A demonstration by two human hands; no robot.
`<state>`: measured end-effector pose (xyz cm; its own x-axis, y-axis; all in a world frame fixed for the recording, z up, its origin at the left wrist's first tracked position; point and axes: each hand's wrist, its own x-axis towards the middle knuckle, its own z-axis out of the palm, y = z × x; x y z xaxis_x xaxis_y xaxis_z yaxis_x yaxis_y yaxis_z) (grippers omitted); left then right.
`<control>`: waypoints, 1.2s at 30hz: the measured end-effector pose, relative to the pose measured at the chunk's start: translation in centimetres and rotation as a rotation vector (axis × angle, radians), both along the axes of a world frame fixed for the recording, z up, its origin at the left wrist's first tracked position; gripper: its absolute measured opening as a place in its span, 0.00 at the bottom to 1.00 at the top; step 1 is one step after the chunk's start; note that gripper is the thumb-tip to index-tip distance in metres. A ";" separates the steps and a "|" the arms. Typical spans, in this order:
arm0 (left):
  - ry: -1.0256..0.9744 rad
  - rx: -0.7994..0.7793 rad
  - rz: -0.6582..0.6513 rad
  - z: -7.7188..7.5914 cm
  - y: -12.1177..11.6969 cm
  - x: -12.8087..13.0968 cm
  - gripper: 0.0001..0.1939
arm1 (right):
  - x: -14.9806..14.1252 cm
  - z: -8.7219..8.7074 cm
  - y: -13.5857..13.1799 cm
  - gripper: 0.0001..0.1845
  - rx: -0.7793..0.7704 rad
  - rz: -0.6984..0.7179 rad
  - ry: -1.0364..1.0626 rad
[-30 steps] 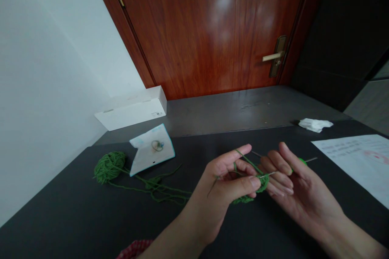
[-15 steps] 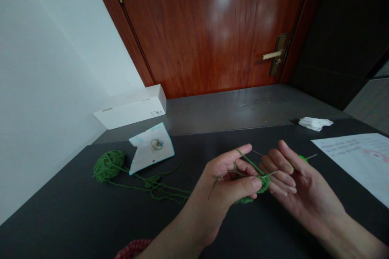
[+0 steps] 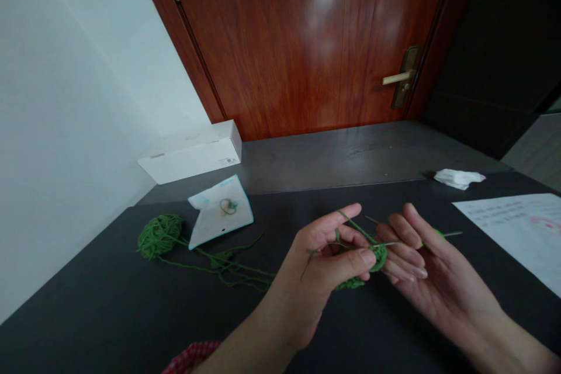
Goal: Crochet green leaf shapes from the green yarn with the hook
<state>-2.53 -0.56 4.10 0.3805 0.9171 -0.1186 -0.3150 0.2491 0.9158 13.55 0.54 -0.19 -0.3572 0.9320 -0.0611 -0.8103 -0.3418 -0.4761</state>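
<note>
My left hand [image 3: 333, 257] pinches a small piece of green crochet work [image 3: 378, 258] between thumb and fingers. A green working strand [image 3: 357, 225] runs over its raised index finger. My right hand [image 3: 416, 251] is closed, palm up, around a thin metal crochet hook [image 3: 453, 234] with a bright green grip mostly hidden by the fingers. A second slender metal shaft [image 3: 389, 243] spans from the crochet work to the right fingertips; its ends are hidden. Loose yarn [image 3: 236, 269] trails left from the left wrist to a green yarn ball [image 3: 160, 236].
An opened white packet [image 3: 223, 213] with blue edges lies behind the yarn. Against the wall stands a long white box [image 3: 193, 158]. Crumpled white tissue [image 3: 459, 178] and a printed sheet [image 3: 517, 228] are on the dark table [image 3: 131, 304] at right. A wooden door [image 3: 280, 41] rises behind.
The right fingers and the metal shaft have tilted slightly at the crochet work. The whole view has shifted a little; both hands keep their hold.
</note>
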 end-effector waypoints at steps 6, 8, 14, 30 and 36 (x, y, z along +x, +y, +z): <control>0.008 0.009 -0.008 -0.1 0.1 -0.2 0.30 | 0.0 0.0 -0.1 0.21 0.013 0.029 0.030; 0.013 0.009 -0.005 -0.1 0.0 -0.1 0.30 | 0.0 0.0 -0.1 0.21 0.009 0.030 0.043; 0.024 0.010 -0.003 0.1 0.0 0.0 0.30 | 0.0 -0.1 0.1 0.22 0.020 0.047 0.054; 0.119 0.098 0.076 0.4 -0.1 0.3 0.30 | -0.7 -1.3 -1.9 0.13 0.779 -0.562 -0.642; 0.130 0.110 0.049 0.6 -0.3 0.2 0.32 | -0.2 -2.4 -2.6 0.08 0.860 -0.583 -0.748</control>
